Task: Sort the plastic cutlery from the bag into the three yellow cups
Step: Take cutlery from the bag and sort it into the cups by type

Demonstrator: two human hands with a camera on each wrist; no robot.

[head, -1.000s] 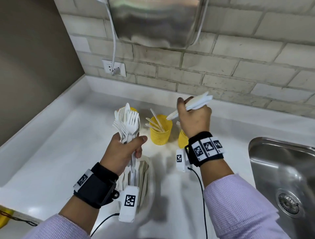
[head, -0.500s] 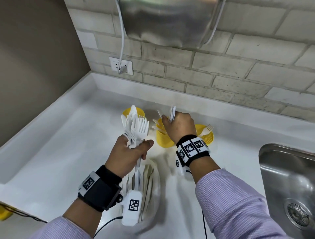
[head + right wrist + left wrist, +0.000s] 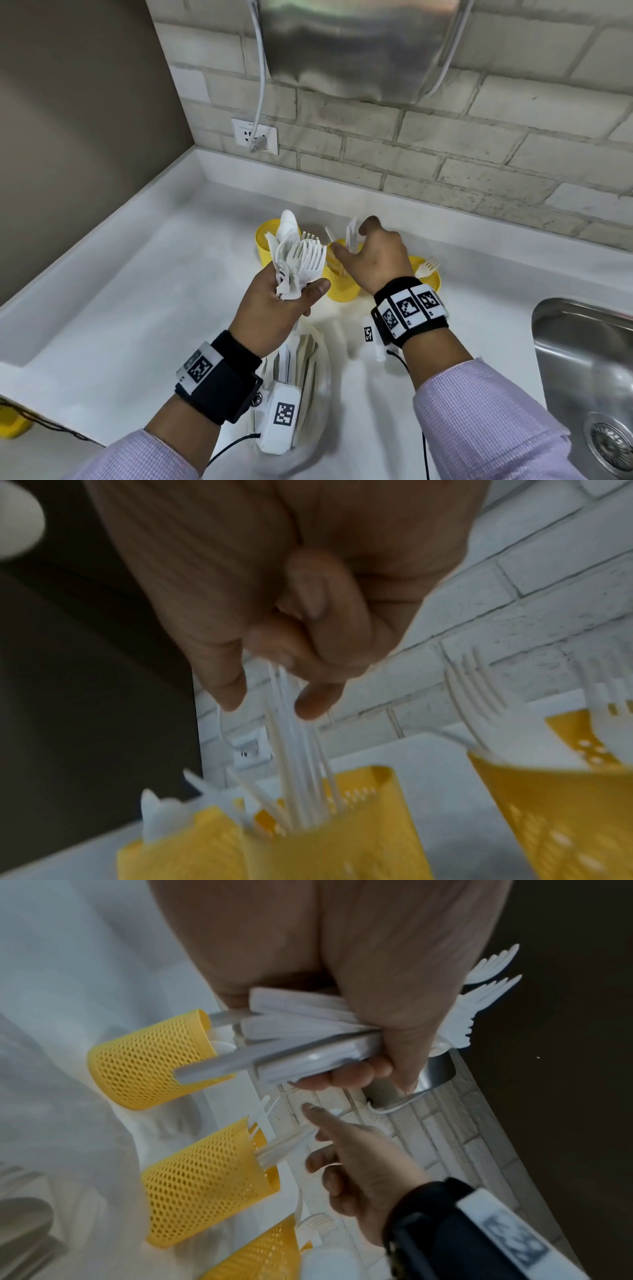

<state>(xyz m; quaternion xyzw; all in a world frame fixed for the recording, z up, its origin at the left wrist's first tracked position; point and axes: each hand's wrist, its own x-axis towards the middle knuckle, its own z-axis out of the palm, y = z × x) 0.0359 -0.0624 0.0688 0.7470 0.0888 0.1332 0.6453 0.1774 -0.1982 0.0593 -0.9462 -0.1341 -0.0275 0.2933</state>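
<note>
Three yellow mesh cups stand in a row near the wall: left cup (image 3: 265, 241), middle cup (image 3: 339, 289), right cup (image 3: 430, 279) with a white fork (image 3: 426, 267) in it. My left hand (image 3: 298, 291) grips a bundle of white forks and spoons (image 3: 298, 260) upright, in front of the left cup. My right hand (image 3: 354, 240) hovers over the middle cup, thumb and forefinger spread loosely either side of white knives (image 3: 291, 750) that stand in that cup. The clear bag (image 3: 308, 359) with more cutlery lies under my left wrist.
A steel sink (image 3: 582, 359) is set into the white counter at the right. On the brick wall are a socket (image 3: 255, 135) with a plugged cable and a steel box (image 3: 352, 51). The counter has a raised edge at left and back.
My right hand brought the knives down from above into the middle cup, and its fingers have loosened around them. The left hand kept its bundle almost still.
</note>
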